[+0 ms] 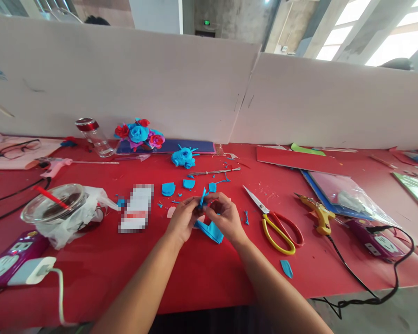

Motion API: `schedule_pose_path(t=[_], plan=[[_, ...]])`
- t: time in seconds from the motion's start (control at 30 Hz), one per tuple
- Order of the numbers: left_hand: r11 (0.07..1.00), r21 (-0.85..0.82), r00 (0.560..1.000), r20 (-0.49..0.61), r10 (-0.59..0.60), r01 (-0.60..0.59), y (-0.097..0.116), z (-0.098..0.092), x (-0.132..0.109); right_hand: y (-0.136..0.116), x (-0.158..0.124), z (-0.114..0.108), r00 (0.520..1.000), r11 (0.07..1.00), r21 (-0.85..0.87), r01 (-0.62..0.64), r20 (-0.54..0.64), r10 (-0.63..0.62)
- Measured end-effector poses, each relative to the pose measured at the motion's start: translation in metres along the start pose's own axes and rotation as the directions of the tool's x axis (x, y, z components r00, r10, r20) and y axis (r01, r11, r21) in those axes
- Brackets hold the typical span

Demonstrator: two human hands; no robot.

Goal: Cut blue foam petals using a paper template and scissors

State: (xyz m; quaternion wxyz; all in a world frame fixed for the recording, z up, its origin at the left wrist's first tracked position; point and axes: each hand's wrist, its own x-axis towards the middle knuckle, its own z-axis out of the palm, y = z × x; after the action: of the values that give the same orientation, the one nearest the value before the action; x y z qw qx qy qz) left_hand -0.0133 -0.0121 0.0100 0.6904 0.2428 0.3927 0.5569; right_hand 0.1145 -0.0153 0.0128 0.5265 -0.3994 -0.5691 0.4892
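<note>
Both hands meet over the middle of the red table. My left hand (187,214) is closed, pinching a small piece of blue crepe paper (203,196). From the other side my right hand (226,214) grips the same piece, its fingertips close to the left ones. Beneath the hands lies a folded strip of blue crepe paper (212,232). Just beyond them are cut blue petals (167,189) and a bundle of thin wires (214,171). To the right, scissors (269,215) with red and yellow handles lie with blades together.
A yellow glue gun (318,215) and a purple power strip (376,239) stand right, with a black cord. On the left are a lidded cup (54,206) and a pink glue gun (57,167). Paper flowers (139,134) and a glass bottle (99,141) stand by the white partition (125,83).
</note>
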Motion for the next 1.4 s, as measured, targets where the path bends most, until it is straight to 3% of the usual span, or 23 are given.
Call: schedule_pose_path(t=[0.17,0.5,0.8,0.93,1.03,1.13,1.2,1.23,1.33,1.4], plan=[[0.996,-0.070,0.998,0.030,-0.047,0.049,-0.002,0.001,0.001,0.000,-0.001,0.001,0.986,0.956,-0.256,0.140,-0.058,-0.160],[0.988,0.060,0.988,-0.053,0.143,-0.140,-0.002,0.005,-0.001,-0.004,-0.003,0.003,0.975,0.933,-0.316,0.174,-0.075,-0.208],[0.982,-0.182,0.997,0.068,-0.030,0.041,0.001,0.001,-0.001,-0.001,-0.003,0.006,0.964,0.948,-0.293,0.128,-0.190,-0.188],[0.963,-0.266,0.999,0.036,-0.032,0.040,0.004,-0.002,0.001,-0.014,-0.005,0.005,0.971,0.944,-0.321,0.083,-0.187,-0.149],[0.937,-0.344,0.997,-0.016,-0.077,0.067,0.007,-0.005,0.002,-0.029,-0.021,-0.027,0.992,0.840,-0.542,0.028,-0.088,-0.090],[0.906,-0.405,0.992,0.013,-0.126,0.120,0.011,-0.007,0.003,-0.030,-0.048,-0.086,0.997,0.506,-0.861,-0.041,-0.070,-0.038],[0.908,-0.397,0.991,0.048,-0.127,0.135,0.013,-0.007,0.003,-0.024,-0.065,-0.125,0.989,0.272,-0.951,-0.147,-0.141,0.044],[0.917,-0.380,0.993,0.055,-0.108,0.121,0.013,-0.006,0.003,-0.019,-0.071,-0.141,0.984,0.216,-0.961,-0.173,-0.160,0.076],[0.973,-0.225,0.999,0.016,0.049,-0.044,0.012,-0.005,0.000,-0.012,-0.082,-0.167,0.985,0.227,-0.962,-0.152,-0.128,0.116],[0.969,0.030,0.969,-0.027,0.247,-0.246,0.013,-0.004,-0.003,-0.012,-0.083,-0.173,0.985,0.234,-0.959,-0.157,-0.136,0.106]])
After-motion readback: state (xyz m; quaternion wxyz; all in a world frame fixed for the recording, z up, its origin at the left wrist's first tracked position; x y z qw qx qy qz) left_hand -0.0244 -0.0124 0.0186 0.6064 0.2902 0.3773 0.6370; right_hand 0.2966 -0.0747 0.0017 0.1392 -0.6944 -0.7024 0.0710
